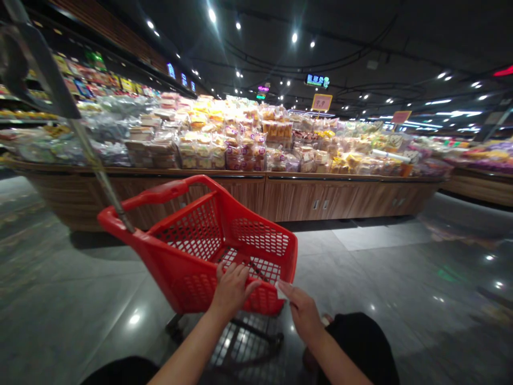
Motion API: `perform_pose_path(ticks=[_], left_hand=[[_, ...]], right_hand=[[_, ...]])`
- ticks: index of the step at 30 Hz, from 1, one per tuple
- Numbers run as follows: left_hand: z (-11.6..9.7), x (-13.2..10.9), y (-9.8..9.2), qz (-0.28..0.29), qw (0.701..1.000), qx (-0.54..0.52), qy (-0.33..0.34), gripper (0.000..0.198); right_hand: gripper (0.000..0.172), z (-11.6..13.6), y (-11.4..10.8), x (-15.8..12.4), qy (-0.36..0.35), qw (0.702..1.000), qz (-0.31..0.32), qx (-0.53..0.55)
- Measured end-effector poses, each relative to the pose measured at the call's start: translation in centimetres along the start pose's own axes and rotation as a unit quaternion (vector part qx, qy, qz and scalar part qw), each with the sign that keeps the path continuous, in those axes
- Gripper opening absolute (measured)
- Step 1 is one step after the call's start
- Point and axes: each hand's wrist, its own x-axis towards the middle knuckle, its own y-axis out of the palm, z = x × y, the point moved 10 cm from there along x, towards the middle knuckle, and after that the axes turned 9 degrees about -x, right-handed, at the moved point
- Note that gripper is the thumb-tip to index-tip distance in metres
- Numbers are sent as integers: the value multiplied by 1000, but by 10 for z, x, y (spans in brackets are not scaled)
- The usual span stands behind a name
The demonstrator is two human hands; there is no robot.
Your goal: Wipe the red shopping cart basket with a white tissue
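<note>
A red plastic shopping basket [188, 267] on a low wheeled frame stands tilted on the floor right in front of me. My left hand [232, 291] lies over its near rim, fingers curled down into the basket. My right hand [302, 313] is just right of the rim at the basket's near corner. Its fingers are pressed together on a small white scrap [280, 291] that I cannot identify. The basket looks empty inside. A grey pull handle [100, 171] rises from its far left corner toward the upper left.
A long wooden display counter [288, 198] piled with packaged baked goods [240, 144] runs across the aisle behind the basket. Shelves of goods [80, 80] line the left wall. Price signs [321, 101] stand above the packs. Glossy grey floor [401, 278] spreads to the right.
</note>
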Motion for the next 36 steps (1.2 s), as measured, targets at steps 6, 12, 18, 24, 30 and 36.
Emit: perform_pose_path(ticks=[6,12,18,24,30,36], left_hand=[[7,-6,-7,5,1000,-6,15,25],[12,-7,-6,10,999,-32,25,24],[18,-7,-5,14,998,-49,44,26],[24,-8,-7,11,996,-58,61,27],[35,-11,-20,0,996,-57,66,30],[41,-11,-28,6,997,-48,54,31]], right_hand=[[64,-24,-12,13,-10,1000,-17,-16],[63,-3,5,-9,-13,999,-6,37],[65,-34,-8,16,28,997,-60,31],[55,-9,9,1,20,997,-43,69],[58,3,14,11,-24,998,1,62],[53,-10,12,24,22,997,-55,51]])
